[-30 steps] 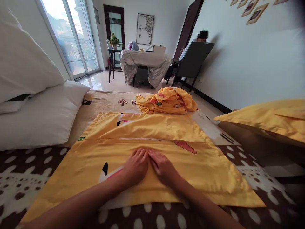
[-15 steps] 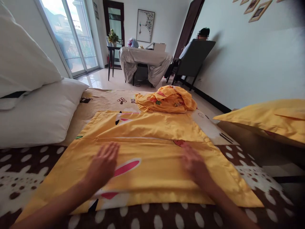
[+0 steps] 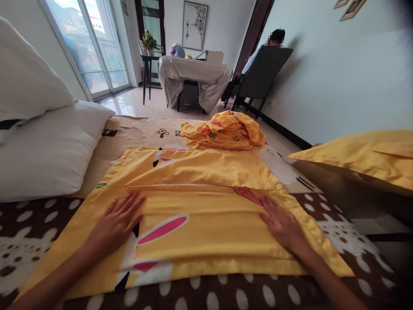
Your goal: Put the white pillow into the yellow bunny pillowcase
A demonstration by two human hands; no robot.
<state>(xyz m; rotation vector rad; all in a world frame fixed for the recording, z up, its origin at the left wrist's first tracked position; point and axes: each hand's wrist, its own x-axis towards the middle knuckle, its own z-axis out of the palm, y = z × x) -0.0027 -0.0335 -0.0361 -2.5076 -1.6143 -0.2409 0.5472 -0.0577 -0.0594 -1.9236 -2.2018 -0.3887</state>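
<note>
Spread flat in front of me is a yellow pillowcase (image 3: pixel 213 232) printed with a rabbit and a carrot; a seam-edged opening runs across its upper part. My left hand (image 3: pixel 121 215) lies on its left side, palm down, with the fingers stretched out. On the right side, below the carrot print, my right hand (image 3: pixel 280 221) rests flat with its fingers extended. Neither hand holds anything. Beyond the pillowcase sits a crumpled yellow cloth (image 3: pixel 226 131) with carrot prints.
White pillows (image 3: pixel 54 150) are stacked at the left. A yellow-covered pillow (image 3: pixel 361 157) lies at the right. Underneath is a brown and cream patterned blanket (image 3: pixel 241 297). Farther back stand a covered table (image 3: pixel 193 69) and a chair (image 3: pixel 266 71) with a seated person.
Both my hands have slid outward across the pillowcase, the left one leftward and the right one rightward. More of the rabbit and carrot prints shows. The view has shifted slightly.
</note>
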